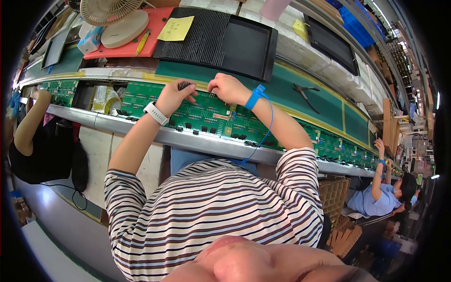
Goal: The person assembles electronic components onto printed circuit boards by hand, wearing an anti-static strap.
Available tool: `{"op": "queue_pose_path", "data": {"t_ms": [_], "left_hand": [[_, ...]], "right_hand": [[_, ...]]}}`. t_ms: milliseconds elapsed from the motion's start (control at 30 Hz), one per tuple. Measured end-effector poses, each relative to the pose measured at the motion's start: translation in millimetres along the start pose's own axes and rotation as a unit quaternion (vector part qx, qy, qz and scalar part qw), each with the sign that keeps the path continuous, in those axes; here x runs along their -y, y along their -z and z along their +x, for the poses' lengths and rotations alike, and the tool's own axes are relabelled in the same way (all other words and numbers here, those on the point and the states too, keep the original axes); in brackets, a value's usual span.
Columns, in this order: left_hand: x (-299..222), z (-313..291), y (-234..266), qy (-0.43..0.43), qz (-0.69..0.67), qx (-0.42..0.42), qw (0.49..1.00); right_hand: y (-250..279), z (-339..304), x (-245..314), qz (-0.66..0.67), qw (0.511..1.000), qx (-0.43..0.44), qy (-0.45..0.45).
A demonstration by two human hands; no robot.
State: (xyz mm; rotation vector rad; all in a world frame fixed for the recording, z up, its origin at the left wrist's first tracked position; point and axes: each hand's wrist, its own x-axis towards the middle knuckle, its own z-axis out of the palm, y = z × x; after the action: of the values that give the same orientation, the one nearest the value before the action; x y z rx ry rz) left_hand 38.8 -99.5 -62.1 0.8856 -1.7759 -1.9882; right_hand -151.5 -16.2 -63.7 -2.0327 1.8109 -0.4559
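A long green circuit board [195,113] lies in front of me, with rows of small parts and several black components [205,129] along its near edge. Above its left part is my left hand [174,97], its fingers curled around a bunch of small dark components [184,85]. My right hand [229,89] is at the far edge of the board, thumb and fingers pinched together close to a small part standing there. Whatever lies between those fingertips is hidden. A blue wrist strap [255,97] with a cord sits on my right wrist, and a white watch band [156,113] on my left.
Behind the board stands a black tray [270,56], its left part filled with rows of dark parts. Pliers [307,96] rest on the green mat to the right. A fan [110,9] and a yellow cutter [143,43] are at the far left. Co-workers sit on both sides.
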Motion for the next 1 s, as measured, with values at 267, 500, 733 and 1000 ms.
{"op": "queue_pose_path", "data": {"t_ms": [267,500,733,1000], "left_hand": [[-3,-3,-1,0.003,-0.025,0.003,1.0],[-2,-4,-2,0.036,-0.084,0.016,0.996],[0,-3,-4,0.036,-0.08,0.014,0.996],[-1,-3,-7,0.021,-0.092,0.003,0.995]], "right_hand": [[-2,-5,8,-0.033,0.999,-0.001,-0.022],[-4,-12,12,-0.045,0.999,-0.024,-0.005],[-5,-12,13,-0.043,0.998,-0.052,-0.004],[-4,-13,15,-0.059,0.997,-0.038,0.023]]}}
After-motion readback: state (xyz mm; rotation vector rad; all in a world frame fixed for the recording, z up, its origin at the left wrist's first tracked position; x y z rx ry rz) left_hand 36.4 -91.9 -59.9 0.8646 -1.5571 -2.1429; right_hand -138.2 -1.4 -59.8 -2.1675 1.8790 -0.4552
